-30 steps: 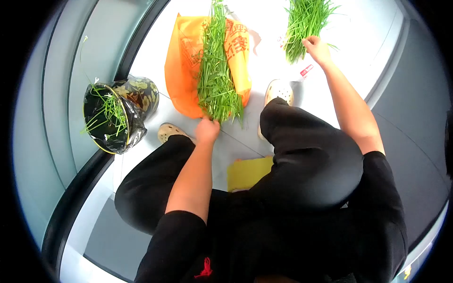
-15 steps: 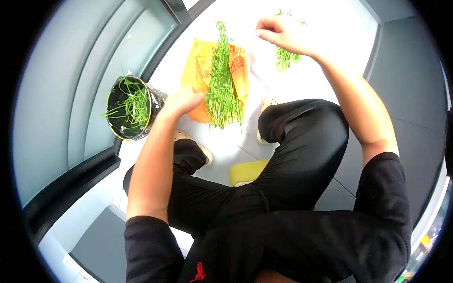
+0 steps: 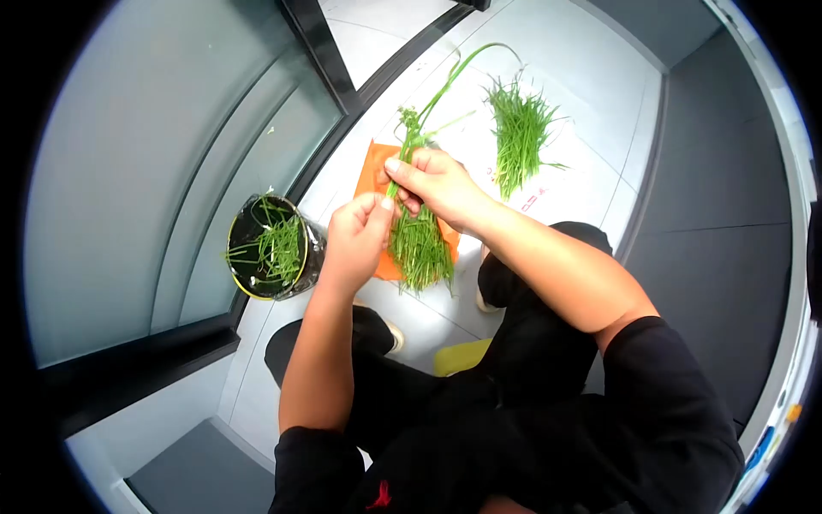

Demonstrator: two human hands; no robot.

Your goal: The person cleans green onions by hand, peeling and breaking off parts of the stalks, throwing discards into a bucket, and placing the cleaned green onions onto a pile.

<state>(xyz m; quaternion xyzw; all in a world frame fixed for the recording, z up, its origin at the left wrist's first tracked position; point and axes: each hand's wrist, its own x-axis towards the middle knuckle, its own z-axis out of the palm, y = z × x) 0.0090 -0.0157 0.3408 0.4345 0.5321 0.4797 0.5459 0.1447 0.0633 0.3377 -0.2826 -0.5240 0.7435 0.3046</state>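
Both hands meet above an orange bag [image 3: 372,176] on the floor. My left hand [image 3: 360,231] pinches the lower end of a few green stalks [image 3: 445,88]. My right hand [image 3: 432,184] is closed round the same stalks just above it, and their long tips arch up and to the right. Beneath my hands, a pile of green stalks [image 3: 419,253] lies on the bag, its upper part partly hidden by my fingers. Another bunch of green stalks [image 3: 520,141] rests on a pale sheet to the right.
A lined bin [image 3: 304,257] holding loose green scraps stands at the left, beside a frosted glass panel [image 3: 197,154]. A yellow-green object [image 3: 461,357] is on the floor between my legs. A dark grey surface [image 3: 711,231] runs along the right.
My right hand has come from the right-hand bunch to the stalks over the bag. My left hand has moved in beside it, and both now grip a few stalks. The view has shifted.
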